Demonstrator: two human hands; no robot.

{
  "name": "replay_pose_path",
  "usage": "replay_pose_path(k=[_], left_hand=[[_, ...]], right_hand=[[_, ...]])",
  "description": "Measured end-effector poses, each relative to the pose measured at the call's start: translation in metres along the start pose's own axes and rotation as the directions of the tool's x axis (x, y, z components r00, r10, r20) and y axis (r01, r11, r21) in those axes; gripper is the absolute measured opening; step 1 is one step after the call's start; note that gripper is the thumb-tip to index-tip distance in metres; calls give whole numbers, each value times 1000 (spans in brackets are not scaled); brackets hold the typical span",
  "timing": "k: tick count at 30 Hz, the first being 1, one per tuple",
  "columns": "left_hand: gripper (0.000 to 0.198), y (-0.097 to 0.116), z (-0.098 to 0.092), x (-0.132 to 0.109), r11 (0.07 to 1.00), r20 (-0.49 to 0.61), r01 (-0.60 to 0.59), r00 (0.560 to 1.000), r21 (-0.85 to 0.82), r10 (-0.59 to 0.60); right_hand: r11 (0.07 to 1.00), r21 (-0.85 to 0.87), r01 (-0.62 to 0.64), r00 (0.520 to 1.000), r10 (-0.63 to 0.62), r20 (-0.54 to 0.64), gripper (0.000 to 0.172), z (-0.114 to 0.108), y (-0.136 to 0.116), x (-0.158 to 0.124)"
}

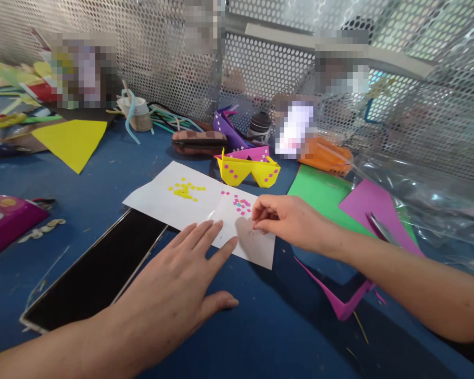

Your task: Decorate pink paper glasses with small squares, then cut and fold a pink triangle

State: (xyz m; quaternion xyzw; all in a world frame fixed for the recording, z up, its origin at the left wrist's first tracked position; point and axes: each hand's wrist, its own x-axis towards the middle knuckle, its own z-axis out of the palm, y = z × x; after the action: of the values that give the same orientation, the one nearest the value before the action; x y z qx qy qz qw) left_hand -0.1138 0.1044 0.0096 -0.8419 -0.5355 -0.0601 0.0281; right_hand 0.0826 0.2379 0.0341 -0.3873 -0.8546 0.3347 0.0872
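Note:
A sheet of white paper (150,196) lies on the blue table, bearing a cluster of small yellow paper bits (185,190) and another of small pink paper squares (242,203). My left hand (181,273) is stretched out with fingers spread, its fingertips at the sheet's near edge. Over the right end of the paper, my right hand (280,218) is pinched closed. A tiny pale tip shows below its fingers, too small to name. Just beyond the sheet stand yellow folded-paper glasses (240,169) dotted with pink squares.
A dark flat panel (98,273) lies left of my left hand. Purple folded paper (229,129) and a brown pencil case (199,142) sit behind. Green paper (318,187), scissors (379,227) and a pink paper piece (342,305) lie right. Perforated metal (260,68) bounds the back.

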Motion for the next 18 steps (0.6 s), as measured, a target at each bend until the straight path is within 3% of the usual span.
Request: replay_pose_path(k=[4,9,14,18], left_hand=[[69,-1,0,-1,1000,10,-2,1000,0,2],[71,-1,1,0,999,-14,-29,999,22,29],[70,0,-1,-1,998,-23,-46,999,47,47],[71,0,-1,-1,998,-25,-47,998,49,49]], right_hand=[[981,-187,48,996,-60,-60,16,-4,1,3],[864,-424,272,956,-292,18,45,3,8,10],[808,-383,448,889,-447,97,55,9,6,23],[816,-396,420,895,-446,28,54,1,3,28]])
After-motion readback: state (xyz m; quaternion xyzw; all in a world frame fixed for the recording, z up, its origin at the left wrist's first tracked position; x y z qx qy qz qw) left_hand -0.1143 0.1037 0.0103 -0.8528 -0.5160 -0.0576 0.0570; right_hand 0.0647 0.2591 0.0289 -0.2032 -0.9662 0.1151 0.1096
